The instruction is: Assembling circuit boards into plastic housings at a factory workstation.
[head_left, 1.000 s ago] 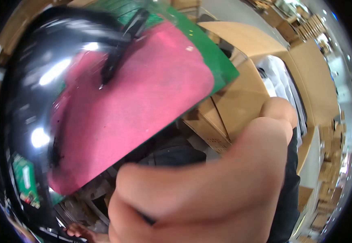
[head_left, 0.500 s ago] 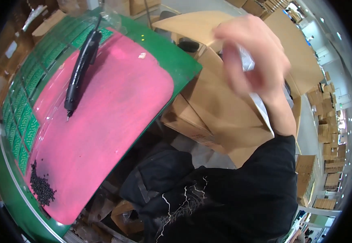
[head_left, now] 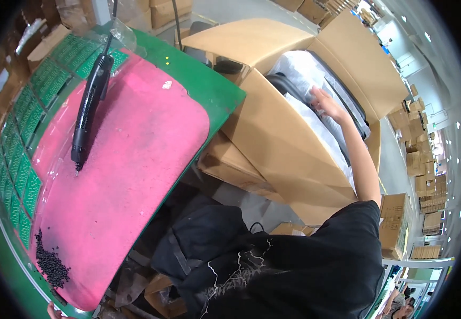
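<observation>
My right hand (head_left: 328,105) reaches into an open cardboard box (head_left: 281,135) on the right, with the fingers stretched out and slightly bent. Its fingertips are at a black, curved, smooth part (head_left: 299,91) lying among white wrapping sheets (head_left: 297,65); whether they press on it I cannot make out. Of my left hand (head_left: 55,312), only some fingers show, at the near left rim of the green table beside the pink mat (head_left: 135,143); the rest is out of the picture. A black electric screwdriver (head_left: 88,109) lies on the mat, and a heap of small black screws (head_left: 53,266) is at its near left corner.
Green circuit boards (head_left: 15,186) stand in rows along the far left of the green table (head_left: 217,87). The box's flaps (head_left: 252,40) stick out. Another carton (head_left: 236,167) is below it, and stacked cartons (head_left: 421,175) are farther right.
My right hand has gone from blurred above the box down into it, uncovering the wrapped black parts. Fingers of my left hand have come into view at the lower left.
</observation>
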The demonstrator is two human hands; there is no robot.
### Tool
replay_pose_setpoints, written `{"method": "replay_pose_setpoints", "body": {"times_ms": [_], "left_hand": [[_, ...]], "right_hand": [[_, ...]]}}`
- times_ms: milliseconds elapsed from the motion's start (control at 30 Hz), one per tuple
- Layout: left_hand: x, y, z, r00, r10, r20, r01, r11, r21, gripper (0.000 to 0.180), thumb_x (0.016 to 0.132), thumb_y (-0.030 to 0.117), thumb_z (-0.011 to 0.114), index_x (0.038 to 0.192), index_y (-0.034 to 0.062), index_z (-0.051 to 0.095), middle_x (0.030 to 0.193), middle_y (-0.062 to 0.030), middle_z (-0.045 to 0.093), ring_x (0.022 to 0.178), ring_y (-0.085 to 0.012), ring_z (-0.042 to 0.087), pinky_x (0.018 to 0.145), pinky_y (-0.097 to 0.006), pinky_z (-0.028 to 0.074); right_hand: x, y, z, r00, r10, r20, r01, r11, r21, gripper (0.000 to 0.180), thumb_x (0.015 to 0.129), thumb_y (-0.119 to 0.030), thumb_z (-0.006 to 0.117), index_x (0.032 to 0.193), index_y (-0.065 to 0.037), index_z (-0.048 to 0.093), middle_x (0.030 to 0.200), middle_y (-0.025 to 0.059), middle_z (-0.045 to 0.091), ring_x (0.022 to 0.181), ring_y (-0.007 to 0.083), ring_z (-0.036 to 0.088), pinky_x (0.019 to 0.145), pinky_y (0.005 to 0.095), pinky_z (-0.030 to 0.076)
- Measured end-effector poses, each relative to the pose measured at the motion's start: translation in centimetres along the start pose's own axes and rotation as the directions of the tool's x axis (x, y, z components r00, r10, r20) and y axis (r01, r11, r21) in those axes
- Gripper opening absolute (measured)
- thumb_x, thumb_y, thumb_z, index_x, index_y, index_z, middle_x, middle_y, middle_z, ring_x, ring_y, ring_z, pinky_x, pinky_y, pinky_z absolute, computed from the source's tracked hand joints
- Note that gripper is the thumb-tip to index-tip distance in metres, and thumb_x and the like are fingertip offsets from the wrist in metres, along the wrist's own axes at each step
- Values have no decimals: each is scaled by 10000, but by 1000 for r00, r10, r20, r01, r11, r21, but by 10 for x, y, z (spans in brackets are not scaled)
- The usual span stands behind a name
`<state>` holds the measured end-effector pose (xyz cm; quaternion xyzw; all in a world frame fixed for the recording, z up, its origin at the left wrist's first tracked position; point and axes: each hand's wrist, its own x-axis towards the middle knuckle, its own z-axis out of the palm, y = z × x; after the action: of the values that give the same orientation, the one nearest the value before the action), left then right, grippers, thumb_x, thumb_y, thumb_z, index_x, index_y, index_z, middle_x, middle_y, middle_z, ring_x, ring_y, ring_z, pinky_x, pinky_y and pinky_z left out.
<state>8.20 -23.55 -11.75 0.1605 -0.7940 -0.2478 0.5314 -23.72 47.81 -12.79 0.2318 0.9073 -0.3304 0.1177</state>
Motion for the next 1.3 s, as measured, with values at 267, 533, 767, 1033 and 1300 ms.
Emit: {"method": "replay_pose_setpoints", "body": {"times_ms": [267, 533, 767, 1033, 1300], "left_hand": [[-36, 10, 71, 860, 434, 267, -308, 860, -407, 336, 839, 268, 577, 997, -28, 546, 1136, -267, 503, 1050, -367, 471, 896, -474, 353], [-47, 113, 149, 713, 512, 480, 48, 647, -761, 110, 728, 96, 627, 721, -3, 675, 642, -86, 648, 568, -236, 609, 564, -350, 436], [-77, 117, 165, 596, 520, 612, 257, 598, -759, 174, 641, -23, 622, 797, 5, 693, 676, -56, 661, 621, -213, 630, 566, -311, 461], [-73, 160, 201, 535, 632, 561, 197, 552, -810, 507, 630, 78, 837, 1096, 10, 649, 1099, -164, 653, 1041, -324, 617, 858, -396, 524], [-96, 229, 236, 672, 685, 281, 8, 373, -928, 1100, 573, 248, 865, 1458, 58, 238, 1509, -278, 253, 1363, -454, 335, 1080, -539, 343]], "right_hand": [[-64, 11, -27, 963, 38, 267, 5, 987, -160, 386, 913, -445, 610, 864, -63, 633, 729, -48, 514, 684, 60, 454, 594, 251, 398], [-106, -51, -56, 947, -195, -256, 98, 932, -349, 557, 738, -511, 788, 659, -4, 569, 588, 5, 493, 565, 125, 457, 534, 336, 395], [-144, -33, -124, 361, -492, -792, 181, 870, -458, 519, 778, -474, 773, 715, 29, 660, 599, -20, 522, 590, 73, 437, 556, 259, 377], [-203, -122, -133, 272, -223, -936, 772, 631, 74, 612, 952, -465, 562, 1190, 98, 561, 1085, 158, 665, 906, 181, 648, 827, 306, 524], [-229, -187, -41, 38, -670, -741, 808, 458, -372, 435, 950, -93, 518, 1370, 9, 470, 1296, 192, 548, 1196, 281, 558, 977, 335, 509]]}}
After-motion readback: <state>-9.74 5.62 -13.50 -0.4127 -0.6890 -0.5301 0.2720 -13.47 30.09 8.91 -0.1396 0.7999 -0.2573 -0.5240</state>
